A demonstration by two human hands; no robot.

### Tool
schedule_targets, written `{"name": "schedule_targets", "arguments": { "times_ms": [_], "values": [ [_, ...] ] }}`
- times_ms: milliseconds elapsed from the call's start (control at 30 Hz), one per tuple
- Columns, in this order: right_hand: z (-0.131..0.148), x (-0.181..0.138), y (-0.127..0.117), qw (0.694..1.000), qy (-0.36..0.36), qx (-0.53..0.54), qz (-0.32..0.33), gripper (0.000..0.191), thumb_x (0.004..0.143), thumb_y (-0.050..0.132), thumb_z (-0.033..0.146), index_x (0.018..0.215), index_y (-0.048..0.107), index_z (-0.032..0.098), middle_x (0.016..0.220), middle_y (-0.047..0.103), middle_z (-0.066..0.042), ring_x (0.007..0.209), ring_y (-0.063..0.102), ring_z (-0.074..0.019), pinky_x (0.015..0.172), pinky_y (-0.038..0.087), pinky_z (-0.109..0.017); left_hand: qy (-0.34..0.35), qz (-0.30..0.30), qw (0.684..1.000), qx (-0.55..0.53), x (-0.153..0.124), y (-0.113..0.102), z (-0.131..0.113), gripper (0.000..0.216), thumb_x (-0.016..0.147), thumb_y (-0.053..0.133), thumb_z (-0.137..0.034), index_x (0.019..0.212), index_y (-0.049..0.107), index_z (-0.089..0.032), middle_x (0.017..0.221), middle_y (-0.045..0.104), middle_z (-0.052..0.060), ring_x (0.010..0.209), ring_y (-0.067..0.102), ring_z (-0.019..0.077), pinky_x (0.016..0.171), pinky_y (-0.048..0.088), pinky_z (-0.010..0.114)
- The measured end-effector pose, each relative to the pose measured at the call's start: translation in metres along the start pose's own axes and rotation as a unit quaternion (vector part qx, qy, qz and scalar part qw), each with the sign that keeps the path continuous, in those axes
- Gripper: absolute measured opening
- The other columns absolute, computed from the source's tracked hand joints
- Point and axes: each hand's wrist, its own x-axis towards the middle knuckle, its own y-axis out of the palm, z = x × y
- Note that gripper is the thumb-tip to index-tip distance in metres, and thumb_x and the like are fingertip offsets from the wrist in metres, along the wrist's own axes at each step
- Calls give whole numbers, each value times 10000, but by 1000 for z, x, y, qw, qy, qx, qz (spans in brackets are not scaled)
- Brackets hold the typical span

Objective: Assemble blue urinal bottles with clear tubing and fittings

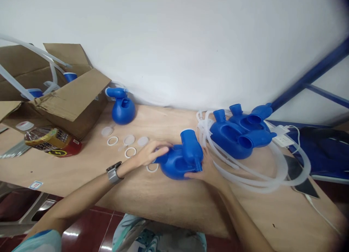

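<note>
A blue plastic jug-like vessel (181, 158) with a wide spout rests on the wooden table (169, 201) in front of me. My left hand (151, 153), with a watch on the wrist, has its fingers curled against the vessel's left end. My right hand (205, 168) cups the vessel's right side under the spout. A white ring (152, 167) lies on the table just below my left hand. More white rings (130, 152) and clear round caps (143, 141) lie to the left of it.
Two more blue vessels (240, 132) sit at the right, wrapped by coils of clear tubing (261, 179). Another blue vessel (123, 108) stands by the wall. An open cardboard box (73, 99) with tubes stands at the left, a bottle (51, 141) lying before it. A phone (302, 177) lies at the right.
</note>
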Motion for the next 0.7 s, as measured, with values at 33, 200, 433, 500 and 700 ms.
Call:
{"name": "schedule_targets", "arguments": {
  "times_ms": [33, 200, 433, 500, 700],
  "values": [
    [-1, 0, 0, 1000, -5, -5, 2, 1081, 614, 898, 714, 1492, 536, 197, 1425, 604, -187, 1368, 519, -471, 1181, 404, -665, 37, 27, 999, 25, 1, -4, -4, 507, 1025, 512, -600, 1203, 773, -203, 1281, 763, 113, 1213, 694, 323, 1086, 515, 454],
    [-5, -1, 2, 1000, -1, -13, -5, 1041, 654, 857, 749, 1481, 538, 203, 1424, 603, -186, 1365, 515, -461, 1171, 410, -665, 109, 111, 984, 88, 11, -16, -9, 471, 998, 556, -558, 1198, 762, -185, 1232, 754, 157, 1114, 709, 330, 990, 539, 446],
    [-9, -7, 8, 999, 7, -32, -17, 1062, 636, 825, 806, 1451, 553, 181, 1359, 622, -208, 1333, 522, -483, 1154, 392, -713, -151, -114, 981, -51, 13, 13, 15, 450, 981, 472, -531, 981, 792, -214, 1092, 799, 84, 1125, 705, 319, 1043, 526, 444],
    [-9, -7, 8, 999, 10, -33, -22, 1066, 639, 831, 795, 1464, 544, 183, 1358, 621, -212, 1339, 517, -490, 1153, 390, -716, -198, -131, 965, -117, 16, 19, 21, 452, 953, 476, -528, 950, 773, -187, 985, 800, 102, 985, 743, 306, 936, 572, 444],
    [-2, -6, 7, 999, 37, -15, -33, 1106, 662, 863, 716, 1550, 446, 204, 1436, 581, -203, 1399, 492, -474, 1182, 376, -689, -183, -199, 951, -152, 19, 14, 30, 528, 990, 364, -536, 1113, 706, -152, 1190, 769, 151, 1109, 737, 276, 913, 589, 399]
  ]
}}
